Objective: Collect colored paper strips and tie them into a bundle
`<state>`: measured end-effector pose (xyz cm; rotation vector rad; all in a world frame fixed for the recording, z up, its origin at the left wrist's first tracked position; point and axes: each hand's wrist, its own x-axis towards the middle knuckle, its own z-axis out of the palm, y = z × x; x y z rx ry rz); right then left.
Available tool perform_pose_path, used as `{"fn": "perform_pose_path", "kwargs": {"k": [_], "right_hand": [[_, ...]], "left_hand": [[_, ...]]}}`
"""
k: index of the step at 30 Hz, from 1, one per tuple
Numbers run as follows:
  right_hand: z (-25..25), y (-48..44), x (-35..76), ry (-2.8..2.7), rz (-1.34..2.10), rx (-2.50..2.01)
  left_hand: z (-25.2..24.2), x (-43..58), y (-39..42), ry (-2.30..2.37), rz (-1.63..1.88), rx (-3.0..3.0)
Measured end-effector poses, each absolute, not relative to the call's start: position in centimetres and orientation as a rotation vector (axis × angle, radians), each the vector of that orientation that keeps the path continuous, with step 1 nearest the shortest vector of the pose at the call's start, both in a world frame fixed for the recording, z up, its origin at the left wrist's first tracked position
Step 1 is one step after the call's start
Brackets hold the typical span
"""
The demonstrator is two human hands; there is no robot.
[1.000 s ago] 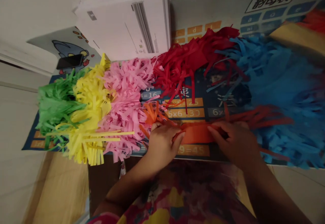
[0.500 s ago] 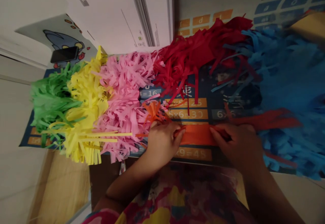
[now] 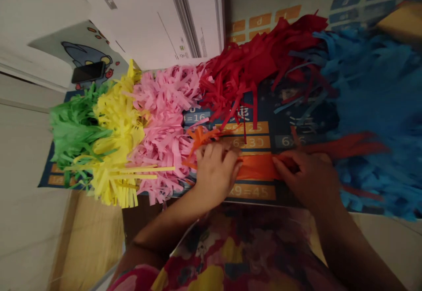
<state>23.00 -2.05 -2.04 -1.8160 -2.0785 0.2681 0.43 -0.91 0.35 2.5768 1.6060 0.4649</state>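
Observation:
A band of orange tissue paper (image 3: 255,167) stretches between my two hands, low over the printed mat (image 3: 255,193). At its left end, my left hand (image 3: 217,168) is closed on the paper with the fingers curled over it. My right hand (image 3: 305,172) pinches the other end between thumb and forefinger. Cut orange fringe (image 3: 201,138) sticks out beyond my left hand, and more orange strips (image 3: 356,145) trail right from my right hand across the blue fringed paper (image 3: 379,102).
Pink (image 3: 165,150), yellow (image 3: 118,124) and green fringed paper (image 3: 75,124) lie in heaps at left. Red fringed paper (image 3: 244,73) spreads along the back. Behind stands a white box-like stack (image 3: 158,23). A dark phone (image 3: 88,72) lies at back left.
My left hand's fingers have come further over the orange paper, covering more of its left end. My right hand keeps its pinch. The whole view has shifted slightly.

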Motion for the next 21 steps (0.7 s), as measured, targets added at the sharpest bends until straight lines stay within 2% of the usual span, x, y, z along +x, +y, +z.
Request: {"fn": "perform_pose_path", "kwargs": {"k": [2,6,10,21], "right_hand": [[-1.5,-2.2,23.2,-2.043,0.183,-1.774],[0.4,-3.5,24.0,-2.212,-0.016,-1.442],[0.2,-3.6,24.5,-2.487,0.023,-1.108],[-1.8,-1.3,26.1,-2.288,0.063,-1.098]], "left_hand": [[0.7,0.4,-0.6,1.308,0.444,2.866],[1.7,0.1,-0.3,0.806,0.161,3.099],[2.4,0.1,-0.9,0.805,0.148,3.075],[-0.1,-0.1,-2.0,1.0,0.481,2.976]]}}
